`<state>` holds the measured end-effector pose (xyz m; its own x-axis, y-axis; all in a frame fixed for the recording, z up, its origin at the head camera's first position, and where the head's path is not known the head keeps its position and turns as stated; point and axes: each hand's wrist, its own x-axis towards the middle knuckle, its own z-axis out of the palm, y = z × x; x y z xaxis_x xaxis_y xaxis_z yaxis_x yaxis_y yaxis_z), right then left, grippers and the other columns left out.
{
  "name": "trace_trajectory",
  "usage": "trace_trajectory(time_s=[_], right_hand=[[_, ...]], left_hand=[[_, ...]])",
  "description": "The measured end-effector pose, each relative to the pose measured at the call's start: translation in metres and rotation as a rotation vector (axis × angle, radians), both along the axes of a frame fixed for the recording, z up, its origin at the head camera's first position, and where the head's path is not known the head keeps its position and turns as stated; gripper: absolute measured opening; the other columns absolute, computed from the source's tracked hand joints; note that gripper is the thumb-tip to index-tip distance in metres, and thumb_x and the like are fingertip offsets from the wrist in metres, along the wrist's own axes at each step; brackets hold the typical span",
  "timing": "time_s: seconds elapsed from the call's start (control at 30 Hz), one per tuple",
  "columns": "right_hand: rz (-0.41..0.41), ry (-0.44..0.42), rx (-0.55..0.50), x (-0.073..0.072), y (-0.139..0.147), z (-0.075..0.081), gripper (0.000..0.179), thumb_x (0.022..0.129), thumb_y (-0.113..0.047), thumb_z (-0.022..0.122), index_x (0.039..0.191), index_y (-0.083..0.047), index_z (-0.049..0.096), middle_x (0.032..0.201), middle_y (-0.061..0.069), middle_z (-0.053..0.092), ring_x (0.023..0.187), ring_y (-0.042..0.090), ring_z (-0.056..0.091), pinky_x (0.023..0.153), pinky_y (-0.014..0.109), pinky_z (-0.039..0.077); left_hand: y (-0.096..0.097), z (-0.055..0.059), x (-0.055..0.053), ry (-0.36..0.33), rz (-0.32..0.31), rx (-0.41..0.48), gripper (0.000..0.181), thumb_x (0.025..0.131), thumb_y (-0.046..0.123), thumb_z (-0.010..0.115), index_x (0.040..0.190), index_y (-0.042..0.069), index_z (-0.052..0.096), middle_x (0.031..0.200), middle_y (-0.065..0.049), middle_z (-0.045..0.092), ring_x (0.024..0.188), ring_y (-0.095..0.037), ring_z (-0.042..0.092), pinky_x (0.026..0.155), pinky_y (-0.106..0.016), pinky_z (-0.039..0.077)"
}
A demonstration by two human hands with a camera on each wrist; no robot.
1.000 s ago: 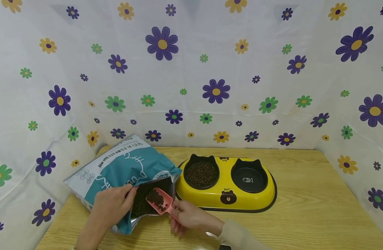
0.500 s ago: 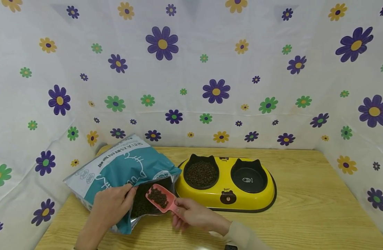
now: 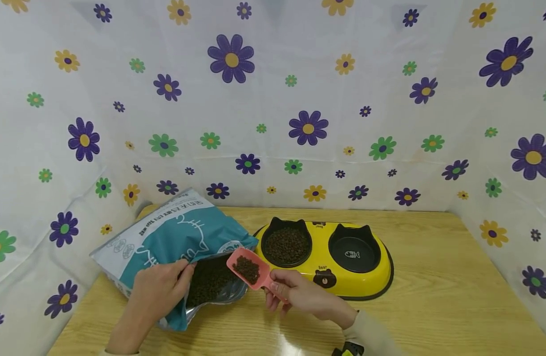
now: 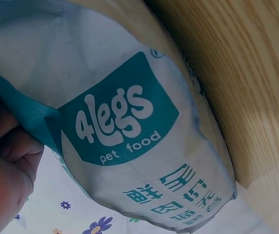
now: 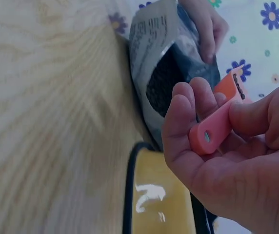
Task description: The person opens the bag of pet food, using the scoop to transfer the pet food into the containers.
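Note:
My left hand [image 3: 159,287] grips the upper edge of the open mouth of a teal and white pet food bag [image 3: 175,237], which lies on its side on the table. Brown kibble [image 3: 210,287] shows inside. In my right hand [image 3: 301,294] is the handle of a pink scoop [image 3: 260,273], pinched between thumb and fingers. Kibble fills part of the scoop, which is just outside the bag mouth, near the front left of a yellow double bowl stand [image 3: 299,271]. In the right wrist view the scoop's handle [image 5: 212,134] lies across the curled fingers.
The stand's left black bowl [image 3: 287,243] holds kibble; its right black bowl [image 3: 355,248] has a fish drawing on its bare bottom. Wooden tabletop [image 3: 433,277] extends to the right. A flower-print sheet [image 3: 273,99] hangs behind and at both sides.
My right hand has drawn the loaded scoop out of the bag mouth, up and to the right. My left hand keeps its hold on the bag edge.

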<state>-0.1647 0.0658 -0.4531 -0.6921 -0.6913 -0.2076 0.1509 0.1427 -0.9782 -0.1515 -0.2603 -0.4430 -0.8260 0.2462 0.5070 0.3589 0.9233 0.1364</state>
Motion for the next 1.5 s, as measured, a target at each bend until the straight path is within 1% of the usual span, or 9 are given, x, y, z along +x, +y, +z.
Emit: trace_trajectory(time_s=[0.3,0.47,0.6,0.73,0.9,1.03,1.17,1.3,1.5], right_hand=[[-0.114,0.139,0.081,-0.014,0.041,0.006,0.026,0.112,-0.017,0.041,0.117,0.005,0.054,0.090,0.009,0.063,0.069,0.017,0.053,0.058,0.023,0.044],[-0.245,0.276,0.209,-0.022,0.056,0.007,0.024,0.110,-0.016,0.045,0.110,0.003,0.059,0.084,0.014,0.062,0.057,0.013,0.045,0.051,0.021,0.037],[-0.346,0.394,0.335,-0.028,0.062,0.006,0.020,0.109,-0.012,0.048,0.106,0.003,0.062,0.080,0.014,0.062,0.053,0.013,0.049,0.049,0.022,0.041],[-0.416,0.471,0.422,-0.031,0.063,0.004,0.018,0.107,-0.011,0.051,0.102,0.001,0.063,0.076,0.011,0.061,0.052,0.015,0.055,0.048,0.023,0.044],[-0.486,0.589,0.522,-0.034,0.059,0.000,0.014,0.104,-0.010,0.057,0.098,0.000,0.065,0.070,0.005,0.058,0.048,0.011,0.051,0.047,0.020,0.037],[-0.497,0.693,0.560,-0.035,0.054,-0.002,0.012,0.103,-0.010,0.060,0.098,0.000,0.065,0.063,0.000,0.051,0.045,0.007,0.047,0.045,0.019,0.036],[-0.484,0.789,0.571,-0.036,0.048,-0.002,0.011,0.101,-0.009,0.062,0.095,-0.001,0.065,0.063,-0.001,0.048,0.051,0.008,0.045,0.049,0.019,0.037],[-0.463,0.876,0.614,-0.035,0.042,-0.002,0.008,0.099,-0.007,0.065,0.095,-0.001,0.066,0.071,0.001,0.055,0.061,0.012,0.044,0.056,0.021,0.038],[-0.468,0.986,0.751,-0.033,0.040,-0.003,0.006,0.098,-0.007,0.067,0.098,-0.001,0.067,0.077,0.005,0.062,0.063,0.014,0.045,0.057,0.021,0.040]], left_hand=[[0.000,0.004,0.001,-0.022,-0.001,-0.006,0.047,0.095,0.019,0.069,0.061,0.025,0.037,0.052,0.014,0.024,0.043,-0.001,0.023,0.043,-0.022,0.020],[0.001,0.006,0.001,-0.027,0.000,-0.015,0.046,0.096,0.019,0.069,0.061,0.025,0.038,0.052,0.013,0.025,0.044,-0.001,0.024,0.043,-0.022,0.021],[0.001,0.007,0.001,-0.025,0.004,-0.026,0.046,0.096,0.019,0.069,0.061,0.025,0.039,0.052,0.013,0.025,0.045,-0.002,0.026,0.044,-0.022,0.022],[0.001,0.006,0.002,-0.031,0.007,-0.031,0.046,0.096,0.019,0.069,0.062,0.025,0.039,0.052,0.013,0.025,0.045,-0.002,0.025,0.044,-0.022,0.022],[0.001,0.006,0.002,-0.026,0.004,-0.029,0.045,0.095,0.019,0.070,0.062,0.026,0.040,0.052,0.013,0.025,0.045,-0.001,0.025,0.044,-0.021,0.022],[0.001,0.006,0.002,-0.014,0.000,-0.024,0.045,0.095,0.019,0.070,0.062,0.026,0.040,0.052,0.013,0.024,0.045,-0.001,0.025,0.044,-0.021,0.021],[0.001,0.005,0.002,-0.008,0.001,-0.023,0.045,0.095,0.019,0.070,0.062,0.026,0.040,0.052,0.013,0.024,0.045,-0.001,0.024,0.044,-0.022,0.020],[0.001,0.005,0.002,-0.018,0.008,-0.022,0.045,0.095,0.019,0.070,0.062,0.026,0.040,0.052,0.013,0.025,0.044,-0.001,0.025,0.044,-0.022,0.020],[0.001,0.004,0.003,-0.035,0.018,-0.018,0.045,0.095,0.019,0.069,0.062,0.025,0.040,0.051,0.012,0.026,0.044,-0.002,0.026,0.044,-0.022,0.021]])
